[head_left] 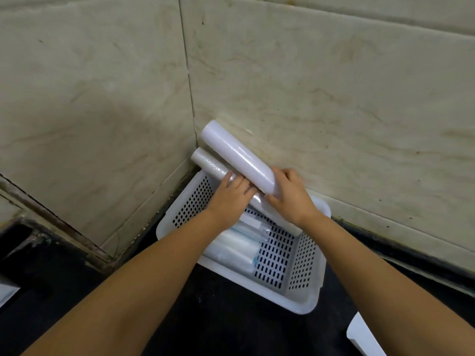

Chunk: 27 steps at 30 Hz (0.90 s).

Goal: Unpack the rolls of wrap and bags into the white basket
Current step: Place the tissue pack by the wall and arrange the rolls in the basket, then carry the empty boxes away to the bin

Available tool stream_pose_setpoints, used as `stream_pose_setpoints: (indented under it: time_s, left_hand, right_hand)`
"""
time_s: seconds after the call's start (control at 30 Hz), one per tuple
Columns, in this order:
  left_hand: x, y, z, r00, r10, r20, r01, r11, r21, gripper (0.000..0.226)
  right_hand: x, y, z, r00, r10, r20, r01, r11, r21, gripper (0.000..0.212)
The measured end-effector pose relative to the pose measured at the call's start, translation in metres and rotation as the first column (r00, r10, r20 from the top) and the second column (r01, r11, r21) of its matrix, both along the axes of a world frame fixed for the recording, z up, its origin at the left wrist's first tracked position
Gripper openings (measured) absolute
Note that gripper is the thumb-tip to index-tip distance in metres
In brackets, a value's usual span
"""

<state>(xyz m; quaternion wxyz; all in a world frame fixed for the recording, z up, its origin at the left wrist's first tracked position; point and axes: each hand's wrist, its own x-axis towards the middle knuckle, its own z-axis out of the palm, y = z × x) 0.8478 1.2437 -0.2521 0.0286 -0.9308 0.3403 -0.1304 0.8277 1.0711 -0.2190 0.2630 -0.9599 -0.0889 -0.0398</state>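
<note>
A white perforated basket (303, 299) stands on the dark counter in the corner of the tiled walls. Inside it, along its left side, lie rolls of bags (236, 246) in clear and pale blue plastic. Two long rolls lean up out of the basket against the right wall. My right hand (290, 199) grips the lower end of the thicker white roll (236, 152). My left hand (231, 194) rests on the thinner clear roll of wrap (210, 164) beneath it, fingers curled over it.
Beige marble-patterned wall tiles (334, 111) close in the corner behind the basket. A white object (365, 337) sits at the lower right edge of the dark counter (218, 317), and another pale object (6, 294) shows at the far left.
</note>
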Motion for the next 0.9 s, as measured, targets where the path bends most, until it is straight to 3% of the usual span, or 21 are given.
stream_pose_setpoints:
  time_s: [0.17,0.33,0.5,0.63,0.77,0.83,0.9]
  left_hand:
    - [-0.007,0.008,-0.002,0.994,-0.063,0.085,0.064,0.998,-0.012,0.033]
    - [-0.012,0.021,-0.003,0.984,-0.137,0.116,0.137,0.991,0.012,0.04]
    - [-0.016,0.02,-0.002,0.988,-0.112,0.104,0.108,0.993,0.044,0.045]
    - [-0.019,0.019,-0.004,0.997,-0.027,0.066,0.026,1.0,0.015,0.063]
    - [-0.022,0.015,0.005,0.999,0.013,-0.036,-0.009,0.995,0.101,0.061]
    - [-0.025,0.016,0.014,0.996,0.039,-0.078,-0.027,0.989,0.148,0.059]
    - [-0.032,0.017,0.028,0.994,0.039,-0.106,-0.025,0.992,0.126,0.06]
  right_hand:
    - [-0.002,-0.002,-0.003,0.999,0.044,-0.011,-0.043,0.998,0.052,0.064]
    - [0.001,0.003,-0.012,0.994,0.105,-0.02,-0.105,0.994,0.018,0.062]
    - [-0.002,0.005,-0.033,0.986,0.167,-0.008,-0.166,0.971,-0.172,0.058]
    - [-0.003,0.002,-0.033,0.985,0.172,-0.013,-0.169,0.945,-0.28,0.06]
    - [-0.011,0.0,-0.026,0.971,0.15,-0.184,-0.222,0.85,-0.478,0.06]
    - [-0.02,-0.005,-0.012,0.956,0.117,-0.268,-0.23,0.868,-0.44,0.061]
    - [-0.033,-0.017,0.007,0.963,0.083,-0.258,-0.173,0.921,-0.349,0.059]
